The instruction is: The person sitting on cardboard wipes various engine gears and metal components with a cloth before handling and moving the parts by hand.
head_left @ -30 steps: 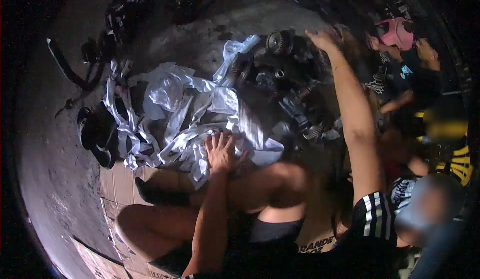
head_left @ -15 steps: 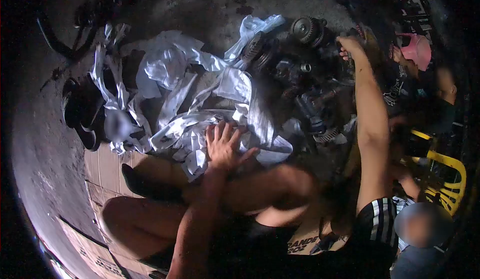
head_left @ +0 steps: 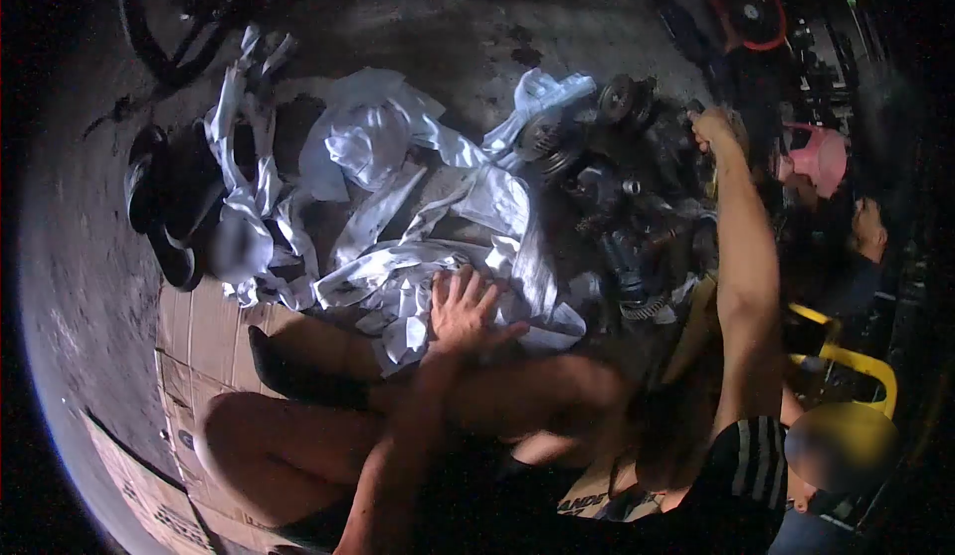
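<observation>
My left hand [head_left: 463, 311] rests with its fingers spread on a heap of crumpled white cloth strips [head_left: 398, 267], in front of my folded legs. My right arm stretches forward to the right, beyond a cluster of dark, greasy metal parts. At its end my right hand [head_left: 716, 129] is closed. A small dark end [head_left: 693, 105] shows by its fingers, but what it belongs to is lost in shadow. Among the metal parts nearest to that hand are a toothed gear [head_left: 622, 99] and a ribbed round part [head_left: 542, 137].
Black sandals [head_left: 149, 182] lie left of the cloth. Flattened cardboard [head_left: 204, 356] lies under my legs. To the right are a pink plastic container [head_left: 818, 160], a yellow chair frame [head_left: 860, 366] and a red-rimmed round thing [head_left: 751, 13]. Another person's hand [head_left: 868, 229] shows there.
The view has shifted, so most things sit lower and further right. My left hand stays spread on the cloth. My right hand remains closed at the far end of my stretched arm.
</observation>
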A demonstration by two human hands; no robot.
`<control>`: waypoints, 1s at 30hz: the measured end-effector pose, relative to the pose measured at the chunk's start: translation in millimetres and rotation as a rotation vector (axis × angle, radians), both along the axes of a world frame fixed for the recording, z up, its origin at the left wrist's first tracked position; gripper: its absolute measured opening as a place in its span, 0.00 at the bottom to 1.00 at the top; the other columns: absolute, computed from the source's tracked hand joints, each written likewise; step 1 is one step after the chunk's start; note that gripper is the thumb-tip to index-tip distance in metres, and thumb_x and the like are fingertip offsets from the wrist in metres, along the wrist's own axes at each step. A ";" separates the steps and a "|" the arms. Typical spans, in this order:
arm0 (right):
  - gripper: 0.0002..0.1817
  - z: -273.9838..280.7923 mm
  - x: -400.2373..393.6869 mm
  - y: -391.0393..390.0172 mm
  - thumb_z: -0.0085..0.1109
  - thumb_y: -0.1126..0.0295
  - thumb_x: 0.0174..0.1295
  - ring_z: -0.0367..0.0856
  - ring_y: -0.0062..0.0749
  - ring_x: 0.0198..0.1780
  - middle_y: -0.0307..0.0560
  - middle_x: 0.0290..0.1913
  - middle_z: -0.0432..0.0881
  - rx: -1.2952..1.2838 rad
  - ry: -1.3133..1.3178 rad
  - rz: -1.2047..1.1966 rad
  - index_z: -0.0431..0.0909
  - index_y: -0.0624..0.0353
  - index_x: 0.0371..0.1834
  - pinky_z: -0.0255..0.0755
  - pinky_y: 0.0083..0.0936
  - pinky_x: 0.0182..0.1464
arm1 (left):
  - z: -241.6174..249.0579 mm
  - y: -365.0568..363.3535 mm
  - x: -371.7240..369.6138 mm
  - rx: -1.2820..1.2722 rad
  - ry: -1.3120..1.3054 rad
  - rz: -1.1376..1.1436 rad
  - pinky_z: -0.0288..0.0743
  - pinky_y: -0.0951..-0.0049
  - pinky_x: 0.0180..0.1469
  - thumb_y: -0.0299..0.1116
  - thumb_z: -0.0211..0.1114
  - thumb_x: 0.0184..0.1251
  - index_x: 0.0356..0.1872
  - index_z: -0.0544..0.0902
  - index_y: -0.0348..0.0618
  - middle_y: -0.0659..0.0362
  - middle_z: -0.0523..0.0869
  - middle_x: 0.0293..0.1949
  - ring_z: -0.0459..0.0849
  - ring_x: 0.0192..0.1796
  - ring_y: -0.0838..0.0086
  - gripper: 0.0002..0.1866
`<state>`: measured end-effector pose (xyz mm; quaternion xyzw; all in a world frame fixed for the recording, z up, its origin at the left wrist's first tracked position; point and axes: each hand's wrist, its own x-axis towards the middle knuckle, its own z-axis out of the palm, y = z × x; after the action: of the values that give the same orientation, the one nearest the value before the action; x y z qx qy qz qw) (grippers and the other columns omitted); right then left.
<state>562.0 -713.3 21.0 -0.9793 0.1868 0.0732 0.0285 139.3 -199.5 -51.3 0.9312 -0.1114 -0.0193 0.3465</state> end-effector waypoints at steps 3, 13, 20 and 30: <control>0.21 74.7 -18.5 120.8 0.63 0.57 0.68 0.77 0.36 0.19 0.47 0.22 0.79 -0.032 -0.038 -0.015 0.77 0.64 0.25 0.68 0.34 0.19 | 11.8 2.9 2.5 -0.026 0.025 -0.003 0.49 0.33 0.72 0.71 0.66 0.51 0.56 0.82 0.56 0.53 0.77 0.62 0.67 0.71 0.54 0.38; 0.17 115.4 -16.1 319.6 0.60 0.61 0.67 0.84 0.58 0.50 0.62 0.48 0.84 -0.628 0.036 0.669 0.79 0.64 0.50 0.77 0.51 0.50 | 2.7 9.9 1.3 -0.093 0.133 -0.068 0.40 0.37 0.77 0.71 0.56 0.62 0.63 0.78 0.54 0.50 0.73 0.67 0.62 0.75 0.55 0.38; 0.10 75.3 -52.2 424.0 0.51 0.70 0.64 0.83 0.41 0.49 0.48 0.42 0.85 -0.833 0.120 1.447 0.80 0.56 0.44 0.73 0.37 0.54 | -8.9 6.7 -2.0 -0.143 0.038 -0.036 0.42 0.37 0.76 0.69 0.58 0.61 0.62 0.79 0.55 0.51 0.75 0.66 0.64 0.74 0.54 0.37; 0.10 82.7 -109.0 506.0 0.53 0.69 0.63 0.81 0.35 0.51 0.42 0.44 0.83 -0.833 0.101 1.685 0.81 0.55 0.44 0.69 0.34 0.56 | -16.1 4.2 -3.9 -0.216 -0.030 0.017 0.46 0.37 0.74 0.63 0.64 0.59 0.56 0.81 0.54 0.55 0.74 0.63 0.64 0.72 0.58 0.31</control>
<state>453.0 -207.3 103.7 -0.7189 -0.5711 0.0394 -0.3944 135.4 -195.3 -67.4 0.8895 -0.1100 0.0099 0.4433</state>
